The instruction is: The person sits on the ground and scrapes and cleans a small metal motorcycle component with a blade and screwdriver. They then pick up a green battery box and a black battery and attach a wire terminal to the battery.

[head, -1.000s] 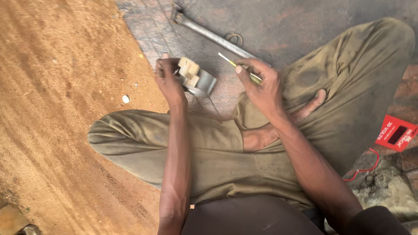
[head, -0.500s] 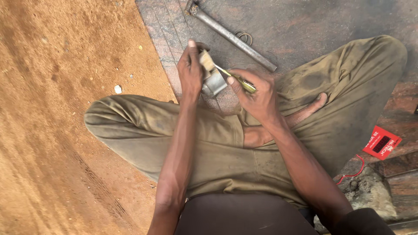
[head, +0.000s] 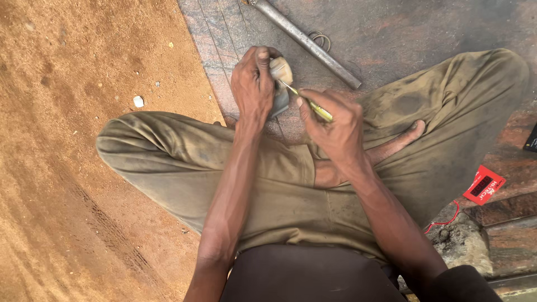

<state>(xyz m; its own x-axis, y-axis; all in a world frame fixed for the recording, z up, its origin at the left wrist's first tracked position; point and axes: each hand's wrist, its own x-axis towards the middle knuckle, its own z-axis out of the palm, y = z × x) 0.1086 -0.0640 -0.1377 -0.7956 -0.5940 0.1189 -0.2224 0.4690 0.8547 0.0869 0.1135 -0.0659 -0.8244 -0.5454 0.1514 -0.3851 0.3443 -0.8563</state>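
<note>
Olive-trousered crossed legs [head: 291,184] lie nearest, above them the right hand [head: 335,126] pinching one yellow-handled screwdriver [head: 313,105] whose long axis points up-left into one small cream-and-grey fitting [head: 279,84] gripped by the closed left hand [head: 254,84], and farthest one long steel bar [head: 305,42] lies diagonally on the stone slab [head: 403,33].

The ground on the left is bare reddish-brown dirt [head: 72,168], dry and marked with faint scrape tracks near the bottom. A small white stone [head: 138,101] lies on it. Far and to the right, the surface changes to a flat stone slab [head: 403,39], grey with reddish patches and scored by thin lines. At the right edge the slab gives way to rough broken stone [head: 461,243]. Lighting is even, diffuse daylight with soft shadows.
</note>
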